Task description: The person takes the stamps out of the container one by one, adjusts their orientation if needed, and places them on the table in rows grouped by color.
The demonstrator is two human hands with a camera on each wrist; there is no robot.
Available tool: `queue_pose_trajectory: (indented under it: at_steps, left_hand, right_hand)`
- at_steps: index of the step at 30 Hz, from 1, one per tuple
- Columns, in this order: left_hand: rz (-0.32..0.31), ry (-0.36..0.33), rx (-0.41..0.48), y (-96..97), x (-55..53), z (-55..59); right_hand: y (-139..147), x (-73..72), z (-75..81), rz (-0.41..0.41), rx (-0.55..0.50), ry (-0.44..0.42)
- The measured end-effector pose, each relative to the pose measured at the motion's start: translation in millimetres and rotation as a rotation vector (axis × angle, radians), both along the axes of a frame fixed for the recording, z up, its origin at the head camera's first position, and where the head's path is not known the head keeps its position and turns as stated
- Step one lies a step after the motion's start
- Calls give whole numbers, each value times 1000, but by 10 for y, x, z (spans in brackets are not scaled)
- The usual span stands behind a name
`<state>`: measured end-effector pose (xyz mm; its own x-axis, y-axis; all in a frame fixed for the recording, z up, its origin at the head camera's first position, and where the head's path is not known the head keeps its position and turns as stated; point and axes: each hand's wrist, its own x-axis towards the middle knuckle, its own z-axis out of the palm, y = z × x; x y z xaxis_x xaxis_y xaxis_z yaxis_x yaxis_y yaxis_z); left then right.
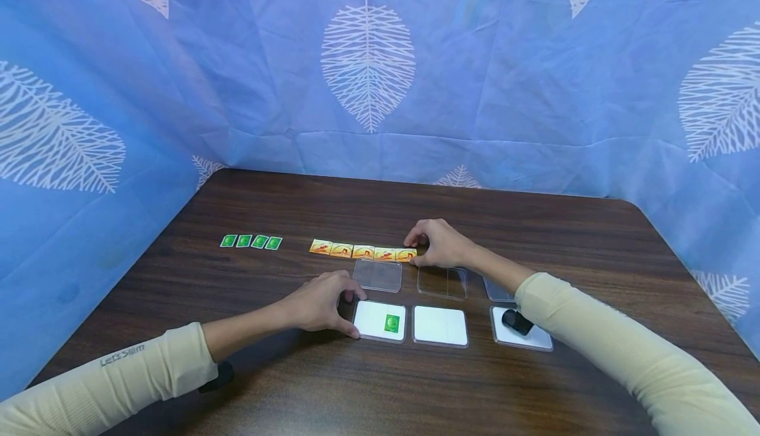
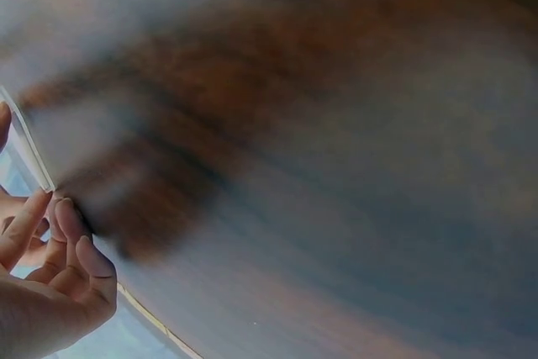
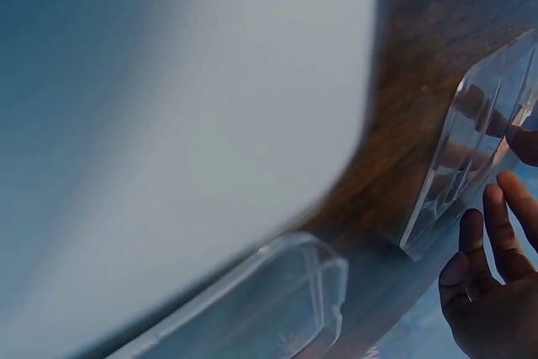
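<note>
My left hand (image 1: 325, 301) holds the left end of a flat clear plastic case (image 1: 368, 319) with a white inside, thumb and index finger at its two left corners. One small green picture card (image 1: 392, 323) lies in that case, toward its right side. With thumb and index finger, my right hand (image 1: 442, 243) pinches across the rightmost orange picture card (image 1: 406, 256) of a row. The other orange cards (image 1: 341, 250) lie edge to edge on its left. In the right wrist view, fingers of the right hand (image 3: 496, 283) appear beyond a clear lid (image 3: 471, 132).
A white-lined case (image 1: 441, 326) stands in the middle, another (image 1: 537, 338) at right, partly behind the right forearm. Clear lids (image 1: 377, 276) lie behind the cases. Several green cards (image 1: 251, 241) form a row at far left. Blue cloth (image 1: 475, 80) surrounds the dark wooden table (image 1: 285, 383).
</note>
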<state>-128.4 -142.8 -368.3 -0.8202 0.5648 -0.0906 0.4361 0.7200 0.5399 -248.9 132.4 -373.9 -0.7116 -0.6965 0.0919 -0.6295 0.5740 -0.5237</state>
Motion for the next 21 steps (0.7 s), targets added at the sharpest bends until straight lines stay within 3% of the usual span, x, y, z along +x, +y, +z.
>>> queue_pose_trajectory:
  at_steps: [14,21]
  left_hand:
    - [-22,-5,20,-10,-7,4]
    - [-5,-2,0,5,-6,2]
  right_hand:
    - [33,115,135,-15,-43,32]
    - [51,285,197,-6,-73,45]
